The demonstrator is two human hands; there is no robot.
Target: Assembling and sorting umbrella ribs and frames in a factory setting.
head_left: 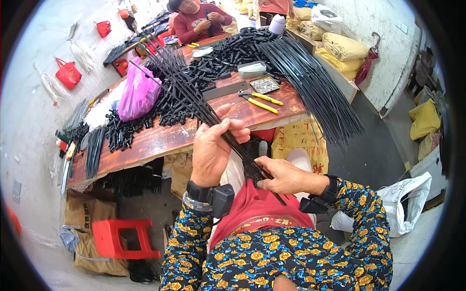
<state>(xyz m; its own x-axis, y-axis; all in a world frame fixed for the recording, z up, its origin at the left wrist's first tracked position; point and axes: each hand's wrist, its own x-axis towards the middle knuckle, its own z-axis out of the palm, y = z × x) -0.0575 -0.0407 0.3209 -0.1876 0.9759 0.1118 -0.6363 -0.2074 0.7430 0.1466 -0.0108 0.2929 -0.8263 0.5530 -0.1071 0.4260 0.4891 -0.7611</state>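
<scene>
A loose bundle of thin black rods [190,94] slants from over the table down to my lap. My left hand [213,148] is closed around its middle, fingers curled and thumb across the rods. Lower down, my right hand [287,174] grips the near ends of the same rods just above the red cloth [257,206] on my lap. Its fingertips are partly hidden behind the rods. Beyond my hands, cutting pliers with yellow handles [262,103] lie on the wooden table [145,148], near a dark flat metal strip [224,90] and a tray of small metal parts [264,85].
Black tubular pieces [213,60] are heaped across the table. A large sheaf of black rods [315,89] overhangs its right edge. A pink plastic bag [139,92] and clear box [252,69] stand among them. Another person [201,22] sits opposite. A red stool [122,238] is lower left.
</scene>
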